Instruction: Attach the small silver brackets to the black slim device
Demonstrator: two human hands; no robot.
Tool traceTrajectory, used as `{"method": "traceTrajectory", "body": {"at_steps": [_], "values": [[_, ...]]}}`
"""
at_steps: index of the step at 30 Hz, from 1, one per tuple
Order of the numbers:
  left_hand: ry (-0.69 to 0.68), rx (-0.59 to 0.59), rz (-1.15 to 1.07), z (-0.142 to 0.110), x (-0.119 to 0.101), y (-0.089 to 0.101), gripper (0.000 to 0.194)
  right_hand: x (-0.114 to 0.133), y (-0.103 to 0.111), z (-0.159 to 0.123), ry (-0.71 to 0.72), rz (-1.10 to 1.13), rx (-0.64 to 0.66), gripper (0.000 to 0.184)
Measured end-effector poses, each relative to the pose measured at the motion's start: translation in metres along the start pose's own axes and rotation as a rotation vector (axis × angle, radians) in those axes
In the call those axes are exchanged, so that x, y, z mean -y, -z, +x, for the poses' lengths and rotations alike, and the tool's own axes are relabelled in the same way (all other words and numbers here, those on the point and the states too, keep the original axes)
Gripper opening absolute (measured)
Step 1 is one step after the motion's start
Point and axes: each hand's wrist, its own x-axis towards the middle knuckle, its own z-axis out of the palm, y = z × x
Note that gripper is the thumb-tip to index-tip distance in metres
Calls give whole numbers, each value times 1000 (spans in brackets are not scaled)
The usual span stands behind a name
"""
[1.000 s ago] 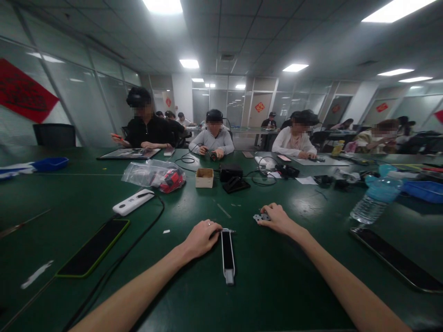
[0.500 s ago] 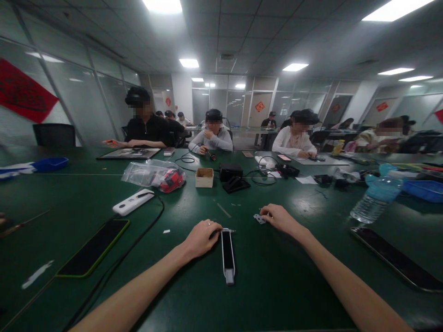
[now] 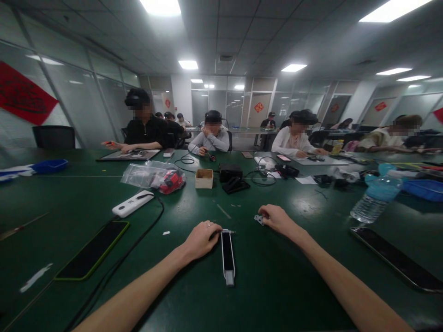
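My left hand (image 3: 203, 239), a ring on one finger, rests on the green table with its fingers curled together. Its fingertips touch the upper end of a slim white device (image 3: 228, 258) with a long black face. A thin metal rod (image 3: 232, 232) pokes out past that end; whether my fingers grip it is hidden. To the right, my right hand (image 3: 275, 218) pinches a small grey flat piece with holes (image 3: 258, 220), just at the tabletop. The thumb is mostly hidden.
A green-edged phone (image 3: 92, 251), a white power bank (image 3: 133, 204) and its black cable lie left. Ahead are a bagged red item (image 3: 171, 180) and a small box (image 3: 204, 179). A water bottle (image 3: 375, 198) and dark phone (image 3: 394, 258) stand right. Several people sit opposite.
My right hand has shifted very slightly, and the small grey piece has turned a little in its fingers. My left hand and the white device stay put.
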Motion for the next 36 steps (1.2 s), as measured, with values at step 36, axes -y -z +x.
{"method": "traceTrajectory", "body": {"at_steps": [36], "values": [[-2, -10, 10, 1, 1, -1, 18, -24, 28, -3, -179, -162, 79, 19]]}}
